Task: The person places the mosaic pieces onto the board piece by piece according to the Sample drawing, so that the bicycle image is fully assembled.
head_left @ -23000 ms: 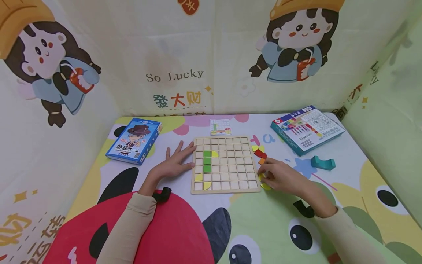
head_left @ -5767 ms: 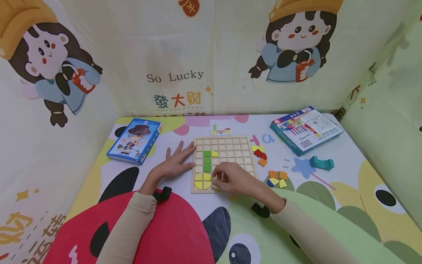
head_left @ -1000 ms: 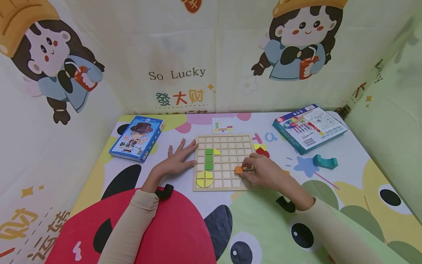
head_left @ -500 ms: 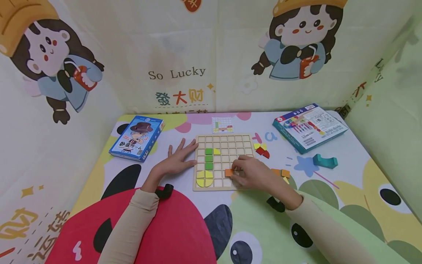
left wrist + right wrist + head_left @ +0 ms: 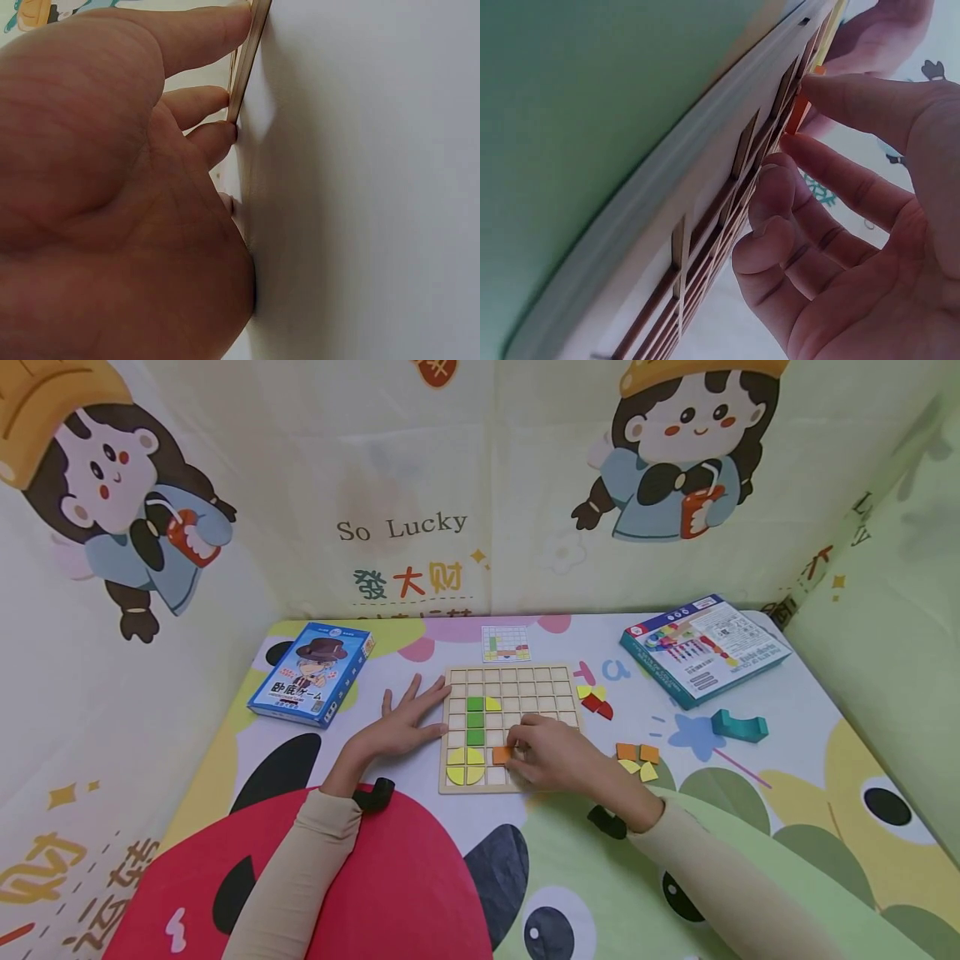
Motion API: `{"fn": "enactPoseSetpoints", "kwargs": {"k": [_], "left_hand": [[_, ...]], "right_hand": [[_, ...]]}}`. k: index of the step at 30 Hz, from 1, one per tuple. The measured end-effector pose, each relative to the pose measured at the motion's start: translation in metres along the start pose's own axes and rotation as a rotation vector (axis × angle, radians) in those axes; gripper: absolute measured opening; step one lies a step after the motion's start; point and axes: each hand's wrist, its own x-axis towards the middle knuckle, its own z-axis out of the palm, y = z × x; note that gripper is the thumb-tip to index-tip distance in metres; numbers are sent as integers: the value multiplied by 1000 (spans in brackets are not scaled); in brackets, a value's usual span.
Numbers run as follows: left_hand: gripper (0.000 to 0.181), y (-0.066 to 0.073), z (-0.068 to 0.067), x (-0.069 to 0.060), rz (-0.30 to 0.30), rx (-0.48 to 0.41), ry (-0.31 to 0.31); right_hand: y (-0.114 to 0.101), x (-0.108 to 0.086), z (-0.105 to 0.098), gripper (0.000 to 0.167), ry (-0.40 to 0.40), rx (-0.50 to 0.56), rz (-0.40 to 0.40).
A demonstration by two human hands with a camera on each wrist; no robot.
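Observation:
A wooden grid board (image 5: 513, 674) lies flat on the table, bearing several green squares (image 5: 475, 720), a yellow circle of quarter pieces (image 5: 465, 766) and one yellow quarter piece (image 5: 492, 704). My right hand (image 5: 558, 756) is over its lower middle, thumb and forefinger pinching an orange square (image 5: 500, 756). In the right wrist view, that orange square (image 5: 799, 111) sits between the fingertips of my right hand (image 5: 855, 202), close to the grid. My left hand (image 5: 397, 727) lies with fingers spread, fingertips touching the board's left edge; the left wrist view shows the left hand (image 5: 127, 172) against the board edge (image 5: 251, 60).
A pattern card (image 5: 506, 644) lies behind the board. Orange squares (image 5: 626, 752) and yellow pieces (image 5: 648, 772) lie to its right, with red pieces (image 5: 597, 706) farther back. Around them are a blue box (image 5: 311, 675), a teal-edged box (image 5: 705, 649) and a teal block (image 5: 739, 727).
My right hand has carried the orange square left across the board. Since the older frames, the yellow circle has been formed on the board. My left hand stays at the board's edge.

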Motion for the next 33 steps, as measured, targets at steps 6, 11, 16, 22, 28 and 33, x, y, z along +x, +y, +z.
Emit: {"fn": "enactPoseSetpoints", "kwargs": {"k": [6, 11, 16, 22, 28, 33], "left_hand": [[79, 0, -1, 0, 3, -3, -1], [78, 1, -1, 0, 2, -2, -5], [78, 0, -1, 0, -1, -2, -8], [78, -2, -1, 1, 2, 1, -1], [78, -1, 0, 1, 6, -3, 0], [78, -1, 0, 1, 3, -3, -2]], "right_hand": [[0, 3, 4, 20, 23, -2, -41], [-1, 4, 6, 18, 40, -14, -53], [-4, 6, 6, 21, 25, -9, -33], [-8, 6, 5, 25, 1, -8, -1], [-8, 6, 6, 26, -4, -10, 33], [-9, 6, 6, 26, -3, -24, 35]]}}
